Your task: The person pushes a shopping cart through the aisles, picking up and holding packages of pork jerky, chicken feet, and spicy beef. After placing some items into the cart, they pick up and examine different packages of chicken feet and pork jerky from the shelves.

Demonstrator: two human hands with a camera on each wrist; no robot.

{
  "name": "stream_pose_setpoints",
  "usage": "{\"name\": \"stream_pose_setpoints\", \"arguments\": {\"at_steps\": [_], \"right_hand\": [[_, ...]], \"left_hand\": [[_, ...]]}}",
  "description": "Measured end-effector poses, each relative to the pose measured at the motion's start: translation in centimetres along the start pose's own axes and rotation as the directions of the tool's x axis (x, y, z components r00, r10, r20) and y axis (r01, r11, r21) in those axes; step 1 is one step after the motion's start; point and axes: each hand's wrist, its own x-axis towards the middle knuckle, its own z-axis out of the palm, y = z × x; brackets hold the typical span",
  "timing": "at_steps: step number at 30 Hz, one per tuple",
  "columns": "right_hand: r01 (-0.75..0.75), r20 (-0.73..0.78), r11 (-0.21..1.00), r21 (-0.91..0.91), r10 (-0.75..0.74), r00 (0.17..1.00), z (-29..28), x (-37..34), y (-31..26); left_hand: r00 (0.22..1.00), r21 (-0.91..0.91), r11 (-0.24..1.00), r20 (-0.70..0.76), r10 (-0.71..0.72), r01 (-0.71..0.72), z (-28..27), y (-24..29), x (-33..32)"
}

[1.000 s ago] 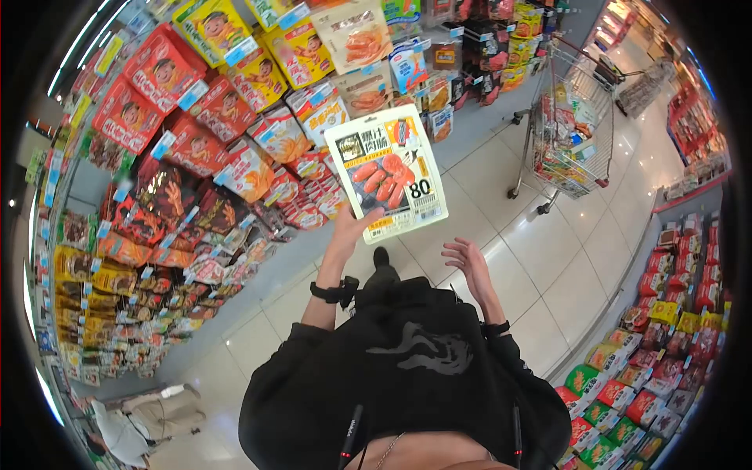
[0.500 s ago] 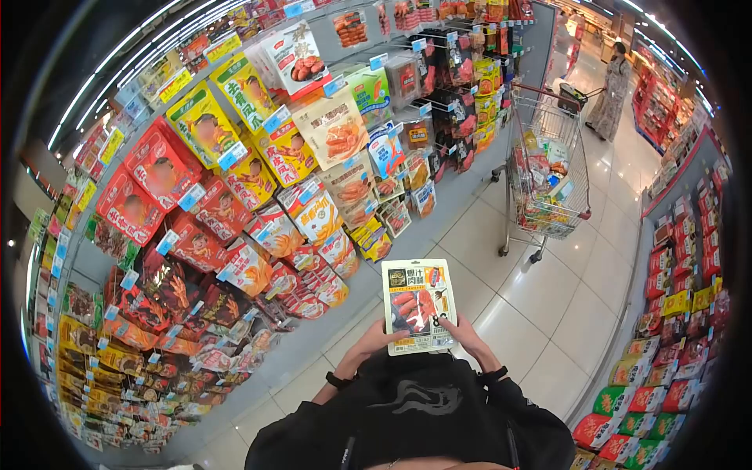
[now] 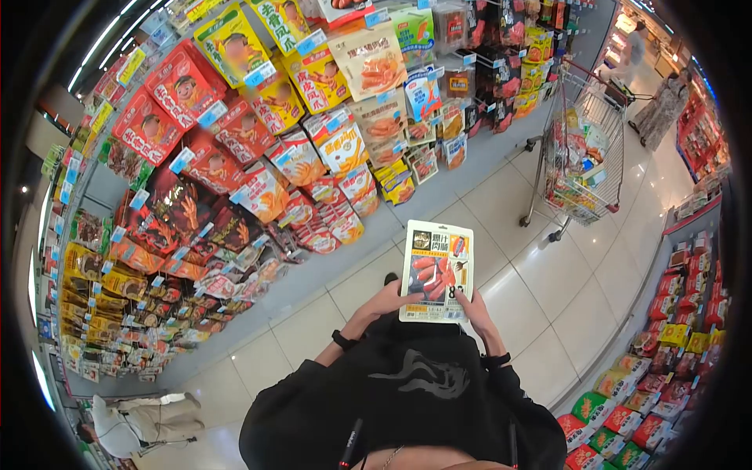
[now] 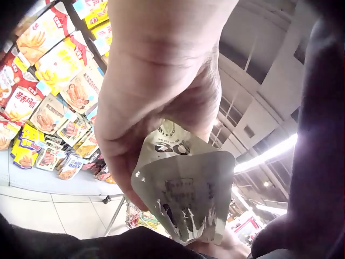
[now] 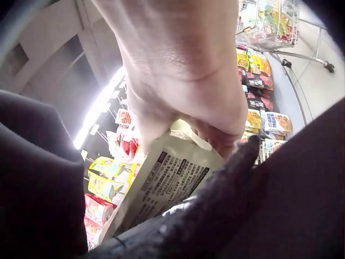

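Both hands hold a pale, flat sausage packet (image 3: 429,270) in front of the body, its printed front facing up. A picture of red sausages and a large "80" show on it. My left hand (image 3: 385,300) grips the lower left edge, thumb over the front. At the lower right edge my right hand (image 3: 478,316) pinches it, the thumb lying by the number. The packet's bottom edge (image 4: 183,189) points at the camera in the left wrist view. Small dark print covers the packet's back (image 5: 170,181) in the right wrist view; the fingers behind it are mostly hidden.
Shelves of hanging snack packets (image 3: 227,125) curve along the left. A loaded shopping cart (image 3: 583,157) stands ahead on the right, with a person in a patterned garment (image 3: 662,110) beyond. Packets on a low shelf (image 3: 627,407) line the right. Another person (image 3: 145,423) is behind at left.
The right hand, free a second ago, has come to the packet and now holds its right side. The packet was lowered toward the body, then rose slightly in view as the head view tilted.
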Motion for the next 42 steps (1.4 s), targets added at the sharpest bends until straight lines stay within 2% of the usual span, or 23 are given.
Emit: {"name": "stream_pose_setpoints", "arguments": {"at_steps": [3, 5, 9, 15, 24, 28, 31, 33, 34, 36, 38, 42], "right_hand": [[-0.025, 0.017, 1.0, -0.002, 0.025, 1.0, -0.3, -0.4, 0.6], [-0.037, 0.013, 0.999, -0.016, 0.037, 0.999, -0.2, -0.6, 0.8], [-0.039, 0.034, 0.999, -0.035, 0.041, 0.999, -0.2, -1.2, 0.9], [-0.053, 0.024, 0.997, -0.06, 0.055, 0.998, 0.1, -1.9, 0.1], [-0.04, -0.003, 0.997, -0.063, 0.04, 0.999, -1.1, -1.4, 1.8], [-0.036, 0.005, 0.998, -0.043, 0.037, 0.999, -0.7, -1.8, 1.5], [-0.009, 0.01, 1.0, -0.012, 0.009, 1.0, -0.9, -1.8, 1.4], [0.038, 0.027, 0.991, 0.126, -0.042, 0.999, -1.1, -1.6, 1.6], [0.042, 0.015, 0.991, 0.128, -0.045, 0.999, -1.2, -1.6, 1.3], [0.057, 0.017, 0.993, 0.1, -0.059, 0.998, -1.1, -1.6, 0.9], [0.063, 0.017, 0.992, 0.106, -0.065, 0.998, -0.9, -1.8, 0.5], [0.054, 0.062, 0.996, 0.073, -0.059, 0.996, -1.3, -1.5, 0.6]], "left_hand": [[1.0, -0.036, 0.999, -0.009, -0.006, 0.006, 0.7, -1.0, -0.4], [0.999, -0.063, 0.997, -0.007, 0.037, -0.038, 1.1, -1.0, -0.8], [1.0, -0.116, 0.993, 0.014, 0.005, -0.003, 1.8, -0.1, -1.8], [0.999, -0.081, 0.996, 0.018, 0.027, -0.025, 1.5, -1.7, -1.2], [0.997, -0.085, 0.996, 0.077, 0.002, 0.005, 1.6, -0.5, -0.7], [0.998, -0.097, 0.995, 0.055, 0.02, -0.015, 1.5, -0.1, -1.0], [0.999, -0.081, 0.996, 0.042, -0.02, 0.023, 1.1, -1.0, -0.7], [1.0, -0.12, 0.993, -0.017, -0.022, 0.02, 0.9, -1.9, -0.4], [1.0, -0.118, 0.993, -0.005, -0.021, 0.02, 1.1, -1.6, -0.5], [0.994, -0.184, 0.981, -0.103, 0.039, -0.058, 1.3, -1.1, -0.8], [0.998, -0.199, 0.98, -0.066, 0.014, -0.027, 1.0, -1.1, -0.8], [0.995, -0.178, 0.982, -0.093, 0.04, -0.056, 1.0, -0.9, -1.0]]}}
